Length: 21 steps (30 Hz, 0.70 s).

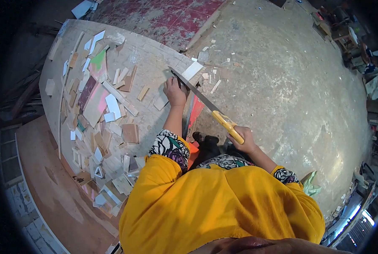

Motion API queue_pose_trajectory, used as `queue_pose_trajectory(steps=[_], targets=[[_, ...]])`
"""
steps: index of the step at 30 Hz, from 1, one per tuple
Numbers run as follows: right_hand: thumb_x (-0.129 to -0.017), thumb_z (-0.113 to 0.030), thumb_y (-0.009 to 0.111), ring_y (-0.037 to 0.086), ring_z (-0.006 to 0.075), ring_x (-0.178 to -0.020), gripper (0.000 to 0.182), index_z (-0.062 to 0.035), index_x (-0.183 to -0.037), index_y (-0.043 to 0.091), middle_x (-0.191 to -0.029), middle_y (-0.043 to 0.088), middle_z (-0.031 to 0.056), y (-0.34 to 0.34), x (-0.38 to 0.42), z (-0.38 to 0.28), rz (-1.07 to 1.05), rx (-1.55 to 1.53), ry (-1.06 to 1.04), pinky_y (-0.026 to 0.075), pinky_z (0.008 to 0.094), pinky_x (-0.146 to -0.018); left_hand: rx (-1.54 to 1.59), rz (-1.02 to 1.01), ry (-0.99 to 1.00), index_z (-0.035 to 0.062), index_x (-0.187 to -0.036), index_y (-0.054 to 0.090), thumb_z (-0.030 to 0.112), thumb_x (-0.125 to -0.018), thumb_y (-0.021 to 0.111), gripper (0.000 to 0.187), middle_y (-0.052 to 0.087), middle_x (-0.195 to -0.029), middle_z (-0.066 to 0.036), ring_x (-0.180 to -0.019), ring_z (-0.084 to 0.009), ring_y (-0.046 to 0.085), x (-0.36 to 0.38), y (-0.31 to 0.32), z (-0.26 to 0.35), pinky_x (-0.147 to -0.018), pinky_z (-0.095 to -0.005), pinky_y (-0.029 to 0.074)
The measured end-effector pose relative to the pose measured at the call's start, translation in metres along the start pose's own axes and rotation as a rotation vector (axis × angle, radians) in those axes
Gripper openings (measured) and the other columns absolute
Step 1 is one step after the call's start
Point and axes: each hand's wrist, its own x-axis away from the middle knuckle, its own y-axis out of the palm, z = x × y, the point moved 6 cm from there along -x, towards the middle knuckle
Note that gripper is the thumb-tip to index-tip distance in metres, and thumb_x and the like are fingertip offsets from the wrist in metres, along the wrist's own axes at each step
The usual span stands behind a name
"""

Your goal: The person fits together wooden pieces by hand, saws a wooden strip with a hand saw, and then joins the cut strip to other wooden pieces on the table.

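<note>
My right hand (243, 139) is wrapped round the yellow handle of a handsaw (206, 101). Its blade slants up and left across the table edge, with the tip just beyond my left hand (175, 91). That hand is closed over a narrow strip of wood (192, 70), whose pale end shows on the far side of the blade. The strip's other end seems to come out below my wrist. Something dark lies by my left fingers, too small to make out. The blade crosses the strip close to those fingers; whether it has cut in is hidden.
Wood offcuts (130, 133) in several shapes, some white-faced, cover the left of the worktable (148, 51). Small scraps lie on the concrete floor (278, 84) to the right. Below the table edge is an orange-red object (195, 111). Clutter lines the far right wall.
</note>
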Motion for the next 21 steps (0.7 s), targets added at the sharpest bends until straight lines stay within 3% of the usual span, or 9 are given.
queue_pose_trajectory(steps=[10, 15, 19, 21], targets=[[-0.075, -0.015, 0.065, 0.056, 0.0347, -0.058, 0.016, -0.0039, -0.073, 0.054, -0.064, 0.053, 0.0162, 0.006, -0.034, 0.014, -0.008, -0.167, 0.08, 0.042, 0.0367, -0.051, -0.057, -0.032, -0.025, 0.0036, -0.1, 0.056, 0.018, -0.065, 0.061, 0.038, 0.051, -0.106, -0.011, -0.104, -0.0308, 0.045, -0.003, -0.002, 0.004, -0.087, -0.0448, 0.035], [-0.075, -0.018, 0.064, 0.053, 0.0361, -0.057, 0.017, -0.004, -0.075, 0.054, -0.064, 0.052, 0.0171, 0.043, -0.104, 0.004, 0.013, -0.055, -0.091, 0.042, 0.0377, -0.051, -0.043, -0.021, -0.093, 0.0026, -0.1, 0.057, 0.014, -0.063, 0.059, 0.039, 0.051, -0.105, -0.012, -0.102, -0.0315, 0.046, 0.0, -0.003, -0.005, -0.086, -0.0441, 0.036], [-0.075, -0.019, 0.064, 0.053, 0.0366, -0.057, 0.018, -0.0042, -0.075, 0.054, -0.065, 0.053, 0.0168, 0.046, -0.09, 0.001, -0.09, -0.174, -0.029, 0.042, 0.0388, -0.052, -0.08, -0.019, -0.159, 0.001, -0.099, 0.056, 0.011, -0.062, 0.058, 0.038, 0.051, -0.106, -0.014, -0.103, -0.0316, 0.045, 0.03, -0.018, -0.012, -0.087, -0.044, 0.036], [-0.076, -0.012, 0.064, 0.048, 0.0307, -0.05, 0.021, -0.0017, -0.067, 0.048, -0.059, 0.046, 0.0152, 0.053, -0.081, -0.005, -0.064, -0.157, -0.114, 0.037, 0.0356, -0.048, -0.063, -0.024, -0.192, 0.0005, -0.098, 0.057, 0.01, -0.062, 0.057, 0.037, 0.051, -0.108, -0.015, -0.105, -0.0318, 0.046, 0.038, -0.024, -0.015, -0.087, -0.0443, 0.036]])
